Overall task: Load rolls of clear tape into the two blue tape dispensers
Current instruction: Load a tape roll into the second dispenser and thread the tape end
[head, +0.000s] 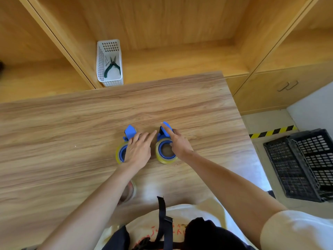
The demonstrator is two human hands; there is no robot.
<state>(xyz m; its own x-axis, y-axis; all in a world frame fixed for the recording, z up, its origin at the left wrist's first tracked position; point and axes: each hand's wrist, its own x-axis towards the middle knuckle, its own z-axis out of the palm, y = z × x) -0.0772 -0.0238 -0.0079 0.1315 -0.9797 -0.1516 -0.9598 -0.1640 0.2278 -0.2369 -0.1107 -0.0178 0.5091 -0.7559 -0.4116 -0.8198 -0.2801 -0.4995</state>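
Note:
Two blue tape dispensers lie side by side on the wooden table [72, 123], each with a yellowish clear tape roll on its hub. My left hand [138, 150] rests flat, fingers spread, over the left dispenser [130, 132] and its roll [119, 154]. My right hand [177, 141] lies over the right dispenser [163, 137], its index finger stretched along the blue handle, beside the roll [164, 152]. Neither hand visibly grips anything. Another clear tape roll [130, 191] sits near the table's front edge, partly hidden by my left forearm.
A white plastic basket [110, 64] holding pliers stands on the shelf behind the table. Wooden cabinets fill the background. Black plastic crates [302, 165] sit on the floor to the right, near a yellow-black hazard stripe [273, 131].

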